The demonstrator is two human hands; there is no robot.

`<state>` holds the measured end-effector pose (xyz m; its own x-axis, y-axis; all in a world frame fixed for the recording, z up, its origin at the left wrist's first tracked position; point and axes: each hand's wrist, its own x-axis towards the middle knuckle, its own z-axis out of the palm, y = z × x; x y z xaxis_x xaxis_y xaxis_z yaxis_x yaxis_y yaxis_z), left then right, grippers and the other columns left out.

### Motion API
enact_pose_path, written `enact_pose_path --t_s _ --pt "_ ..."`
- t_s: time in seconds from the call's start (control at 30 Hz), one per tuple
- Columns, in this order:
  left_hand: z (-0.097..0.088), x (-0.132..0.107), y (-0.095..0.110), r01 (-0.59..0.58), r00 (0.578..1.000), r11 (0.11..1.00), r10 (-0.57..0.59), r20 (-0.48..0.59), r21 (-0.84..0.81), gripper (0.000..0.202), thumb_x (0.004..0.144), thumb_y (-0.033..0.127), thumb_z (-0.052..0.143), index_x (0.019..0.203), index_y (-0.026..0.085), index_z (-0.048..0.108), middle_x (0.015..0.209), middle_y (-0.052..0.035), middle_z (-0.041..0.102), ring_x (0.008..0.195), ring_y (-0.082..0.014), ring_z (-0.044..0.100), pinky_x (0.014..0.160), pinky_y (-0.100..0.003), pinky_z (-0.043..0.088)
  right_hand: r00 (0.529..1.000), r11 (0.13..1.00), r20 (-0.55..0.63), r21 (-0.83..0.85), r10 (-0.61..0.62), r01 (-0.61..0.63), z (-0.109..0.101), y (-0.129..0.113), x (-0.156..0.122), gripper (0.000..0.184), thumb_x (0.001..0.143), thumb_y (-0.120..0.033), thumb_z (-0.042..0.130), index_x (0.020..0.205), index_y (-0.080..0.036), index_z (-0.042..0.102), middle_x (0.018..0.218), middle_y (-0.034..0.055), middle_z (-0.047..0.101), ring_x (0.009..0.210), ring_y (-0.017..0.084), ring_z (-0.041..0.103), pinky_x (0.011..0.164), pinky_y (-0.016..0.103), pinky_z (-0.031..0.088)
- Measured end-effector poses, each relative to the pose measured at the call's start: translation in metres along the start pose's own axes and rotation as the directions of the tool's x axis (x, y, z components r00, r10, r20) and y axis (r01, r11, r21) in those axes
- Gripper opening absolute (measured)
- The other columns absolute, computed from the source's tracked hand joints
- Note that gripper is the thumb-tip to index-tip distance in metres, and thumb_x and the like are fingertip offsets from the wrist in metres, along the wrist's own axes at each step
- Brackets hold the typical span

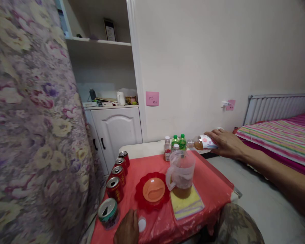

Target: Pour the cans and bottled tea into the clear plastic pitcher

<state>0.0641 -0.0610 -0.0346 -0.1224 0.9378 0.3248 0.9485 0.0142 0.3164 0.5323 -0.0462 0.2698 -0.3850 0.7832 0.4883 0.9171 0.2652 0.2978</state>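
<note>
My right hand point(222, 142) is wrapped round a plastic bottle point(198, 143) with a white label and amber drink inside. The bottle lies nearly level, its uncapped mouth pointing left above the rim of a clear plastic pitcher point(182, 171). Amber liquid stands in the bottom of the pitcher, which rests on a folded yellow cloth point(188, 206). My left hand point(127, 227) is closed at the near table edge, beside a white bottle cap point(142, 224); whatever its fingers may hold is hidden.
A red scalloped plate point(139, 198) carries an orange divided dish point(154, 189). Several red cans point(115, 189) and a green-topped can point(108, 213) line the left edge of the red-covered table point(139, 162). Behind the pitcher stand green-capped bottles point(182, 141) and a white-capped bottle point(167, 149).
</note>
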Motion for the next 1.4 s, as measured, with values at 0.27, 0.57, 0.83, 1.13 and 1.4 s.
enact_pose_path --t_s 0.27,0.57,0.83,1.13,1.4 --pt "-0.005 0.0 0.002 0.016 1.0 1.0 -0.016 0.004 -0.003 0.043 0.095 0.031 0.033 0.116 0.017 0.069 0.121 -0.0111 0.075 0.107 -0.0216 0.072 0.09 -0.03 0.055 1.0 1.0 0.0 0.006 -0.001 0.001 0.001 0.0 0.001 0.053 0.079 -0.031 0.065 0.128 -0.022 0.05 0.112 0.0142 0.067 0.099 0.032 0.06 0.077 0.04 0.045" --pt "0.004 -0.001 -0.001 0.018 0.999 1.0 -0.019 -0.039 -0.022 0.038 0.093 0.029 0.036 0.111 0.022 0.069 0.12 -0.0088 0.076 0.107 -0.0204 0.072 0.09 -0.031 0.054 0.999 1.0 0.035 -0.02 0.018 -0.017 -0.002 -0.002 0.001 0.054 0.077 -0.029 0.065 0.128 -0.021 0.049 0.115 0.0144 0.066 0.101 0.033 0.06 0.078 0.04 0.045" --pt "0.004 0.0 -0.002 0.02 1.0 1.0 -0.021 -0.023 -0.023 0.04 0.092 0.03 0.037 0.112 0.018 0.07 0.121 -0.0111 0.075 0.108 -0.0213 0.072 0.091 -0.031 0.054 1.0 1.0 0.015 -0.025 0.014 -0.014 -0.002 0.001 0.002 0.058 0.074 -0.028 0.067 0.129 -0.025 0.048 0.112 0.0126 0.068 0.099 0.032 0.061 0.077 0.039 0.045" --pt "-0.005 0.0 0.003 0.035 0.999 0.999 -0.035 0.007 -0.018 0.044 0.095 0.034 0.033 0.114 0.018 0.068 0.121 -0.0097 0.075 0.108 -0.0209 0.072 0.09 -0.03 0.055 0.999 0.999 0.037 -0.041 0.019 -0.018 -0.004 0.002 0.002 0.054 0.076 -0.028 0.064 0.128 -0.021 0.05 0.116 0.0149 0.066 0.099 0.033 0.06 0.08 0.041 0.045" --pt "-0.007 0.0 0.004 0.026 0.999 1.0 -0.025 0.027 -0.013 0.046 0.095 0.032 0.032 0.117 0.013 0.068 0.123 -0.0134 0.073 0.11 -0.0228 0.071 0.093 -0.031 0.054 0.999 0.999 0.032 -0.035 0.018 -0.017 -0.002 0.003 0.003 0.054 0.075 -0.028 0.066 0.127 -0.021 0.052 0.115 0.0147 0.067 0.099 0.033 0.061 0.08 0.041 0.044"
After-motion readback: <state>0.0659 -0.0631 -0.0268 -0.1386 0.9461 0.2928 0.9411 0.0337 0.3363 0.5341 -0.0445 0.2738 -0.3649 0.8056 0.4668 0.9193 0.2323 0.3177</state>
